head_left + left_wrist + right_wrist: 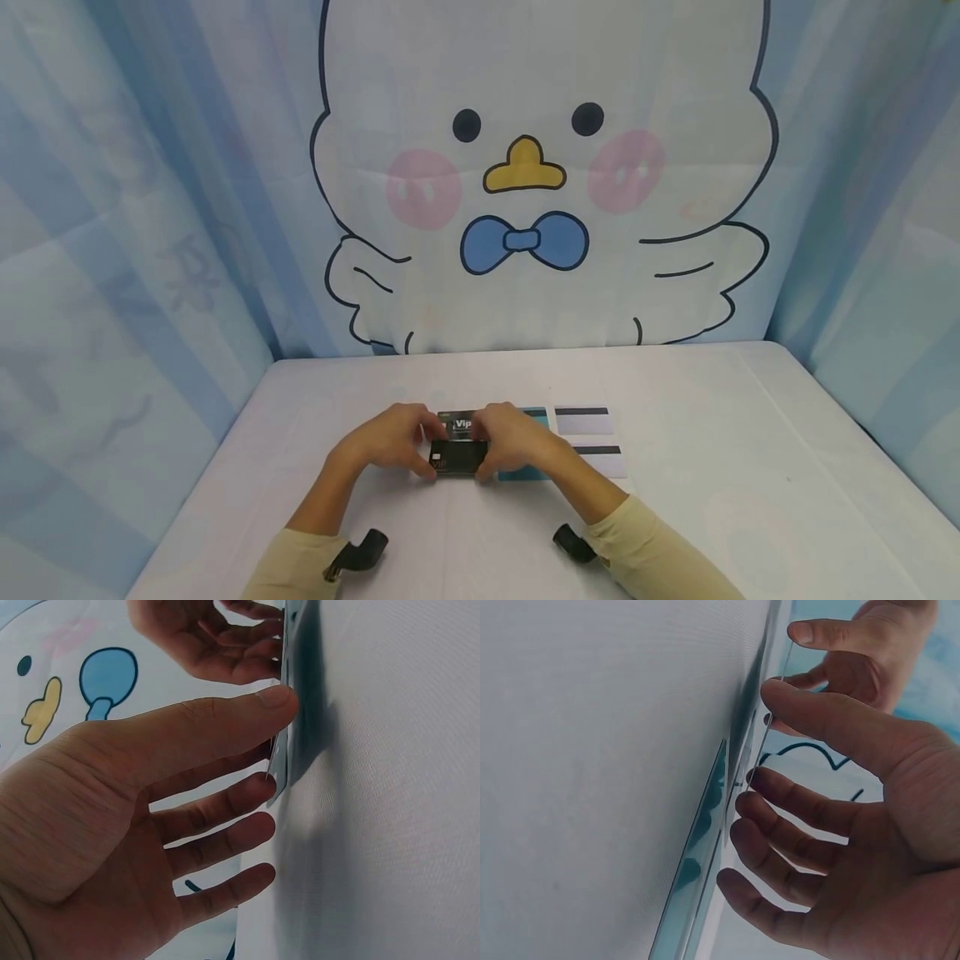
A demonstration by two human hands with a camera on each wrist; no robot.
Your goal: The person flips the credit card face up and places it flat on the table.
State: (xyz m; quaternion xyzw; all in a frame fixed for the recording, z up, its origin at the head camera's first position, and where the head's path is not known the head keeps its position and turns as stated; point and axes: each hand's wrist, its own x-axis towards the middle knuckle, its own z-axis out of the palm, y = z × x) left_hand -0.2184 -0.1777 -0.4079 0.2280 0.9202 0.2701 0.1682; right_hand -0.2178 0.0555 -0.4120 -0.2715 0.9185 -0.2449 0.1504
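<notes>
A black card [459, 457] with a small chip mark lies between both hands in the head view. My left hand [392, 437] pinches its left edge between thumb and fingers. On the opposite edge, the thumb and fingers of my right hand [513, 435] grip the card. Seen edge-on in the right wrist view, the card [769, 733] is a thin line, slightly off the table. Just behind it lies a dark green card [462, 423] printed "Vip". Teal cards [525, 475] sit under and beside the right hand, which partly hides them.
Two pale cards with dark stripes, a rear one [583, 422] and a front one [603, 463], lie right of the teal cards. They share a white-covered table [712, 500]. A printed curtain [525, 308] hangs behind the table, and curtains flank both sides.
</notes>
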